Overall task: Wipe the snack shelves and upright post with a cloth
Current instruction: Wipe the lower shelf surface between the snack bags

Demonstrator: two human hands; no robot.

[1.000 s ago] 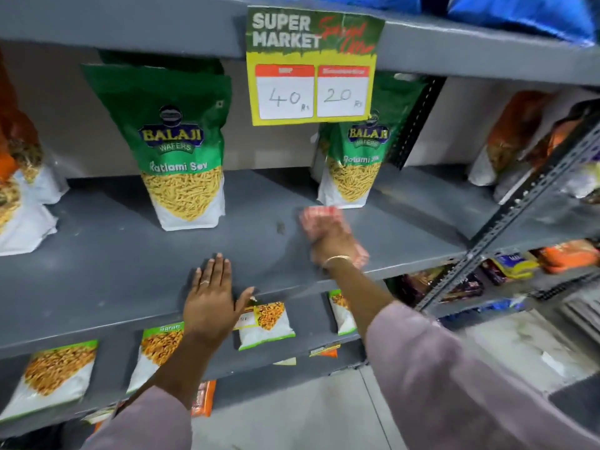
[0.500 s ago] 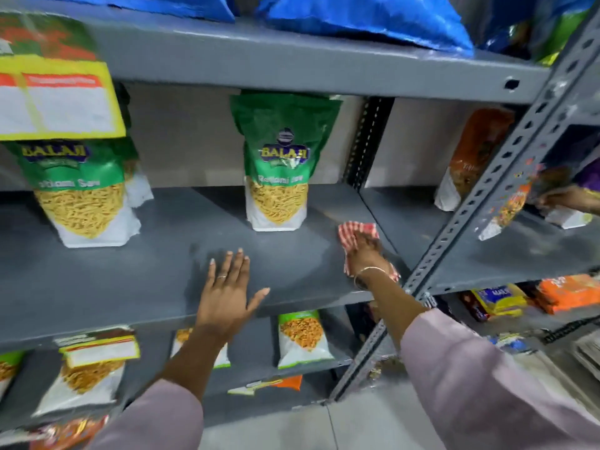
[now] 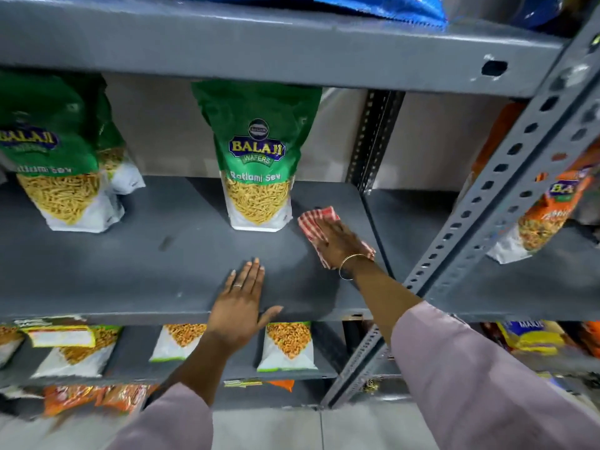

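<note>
Grey metal shelf [image 3: 130, 271], middle level; a red-checked cloth [image 3: 316, 222] is pressed flat on it near the right end, just right of an upright green snack bag [image 3: 258, 164] and just beside the back post [image 3: 373, 138].

Risks, judged from this layout: the green snack bag could be nudged or toppled if the cloth is swept left, since its base is nearly touched by the cloth's edge. The cloth could be snagged on the perforated front post [image 3: 506, 196] if it is carried across to that upright. Dust could be left under the bags unless they are lifted.

Pose: the right hand [image 3: 337, 241] is laid palm-down on the cloth, fingers extended and held close together, nothing pinched; a bangle is worn at the wrist, and the arm is reached forward from lower right. The left hand [image 3: 242, 306] is rested flat on the shelf's front edge, fingers straight and close, thumb spread out to the side, apparently as a brace. A second green bag [image 3: 61, 157] is seen at far left, well apart from the cloth.
</note>
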